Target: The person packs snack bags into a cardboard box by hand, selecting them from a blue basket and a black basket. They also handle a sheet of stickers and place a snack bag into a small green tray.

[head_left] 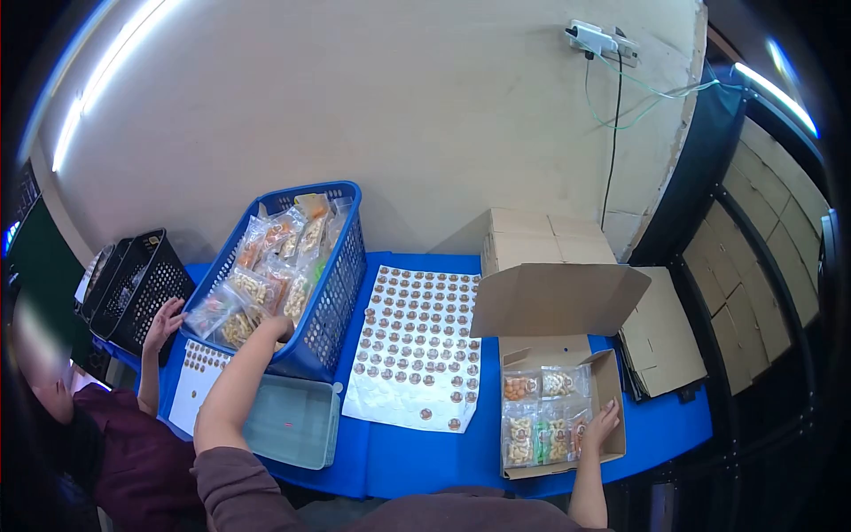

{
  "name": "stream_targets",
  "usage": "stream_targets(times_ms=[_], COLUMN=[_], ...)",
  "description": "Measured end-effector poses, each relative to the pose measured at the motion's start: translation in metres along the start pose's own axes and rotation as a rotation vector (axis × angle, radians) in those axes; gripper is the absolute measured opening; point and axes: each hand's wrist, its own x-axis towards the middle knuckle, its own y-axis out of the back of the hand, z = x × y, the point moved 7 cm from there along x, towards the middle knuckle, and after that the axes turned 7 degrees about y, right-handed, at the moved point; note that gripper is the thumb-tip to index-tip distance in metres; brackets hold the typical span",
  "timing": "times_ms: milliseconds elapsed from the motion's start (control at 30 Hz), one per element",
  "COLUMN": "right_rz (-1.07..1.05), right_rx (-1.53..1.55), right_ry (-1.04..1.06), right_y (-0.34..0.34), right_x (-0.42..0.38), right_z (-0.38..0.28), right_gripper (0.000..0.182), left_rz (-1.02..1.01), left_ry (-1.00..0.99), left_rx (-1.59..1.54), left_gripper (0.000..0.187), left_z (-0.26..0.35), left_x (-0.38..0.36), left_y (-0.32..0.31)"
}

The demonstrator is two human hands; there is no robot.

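The left hand reaches into the blue basket among the snack packets, its fingers buried so I cannot tell whether they have closed on 1. The right hand rests open on the rim of the box, which holds more packets. The packets look light, crinkly and slippery, with brittle contents, so best pinched by a sealed edge
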Motion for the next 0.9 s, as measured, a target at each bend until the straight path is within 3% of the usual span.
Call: stream_targets(times_ms=[133,200,233,300,333,400,533,667,767,900], right_rz=[0.065,0.111,0.144,0.16,0.128,0.091,0.089,0.164,0.135,0.145], right_rx=[-0.025,-0.023,-0.038,-0.057,-0.049,-0.036,-0.069,-0.118,-0.125,-0.154], right_ry=[0.066,0.11,0.115,0.117,0.095,0.081,0.107,0.212,0.166,0.194], right_y=[0.008,0.007,0.01,0.014,0.013,0.01,0.012,0.023,0.02,0.017], right_x=[-0.002,0.001,0.002,-0.001,0.0,0.0,0.0,-0.004,-0.003,-0.002], right_z=[0.0,-0.004,-0.001,0.004,0.003,-0.002,-0.012,-0.029,-0.022,-0.014], right_gripper=[0.041,0.04,0.039,0.038,0.037,0.036,0.035,0.036,0.036,0.036], left_rz=[0.07,0.69,0.695,1.122,1.118,1.376,1.392,1.326,1.335,1.354], left_ry=[-0.006,-0.313,-0.308,-0.364,-0.355,-0.28,-0.029,-0.09,-0.126,-0.111], left_rx=[0.027,-0.479,-0.474,-0.699,-0.692,-0.783,-0.921,-0.864,-0.815,-0.938], left_gripper=[0.034,0.006,0.006,0.007,0.007,0.009,0.016,0.018,0.019,0.02], left_z=[0.007,0.017,0.017,0.007,0.006,-0.01,-0.027,-0.025,-0.017,-0.026], left_x=[0.005,-0.023,-0.029,-0.069,-0.075,-0.097,-0.102,-0.096,-0.1,-0.097], left_y=[0.015,0.066,0.072,0.1,0.102,0.109,0.105,0.106,0.108,0.104])
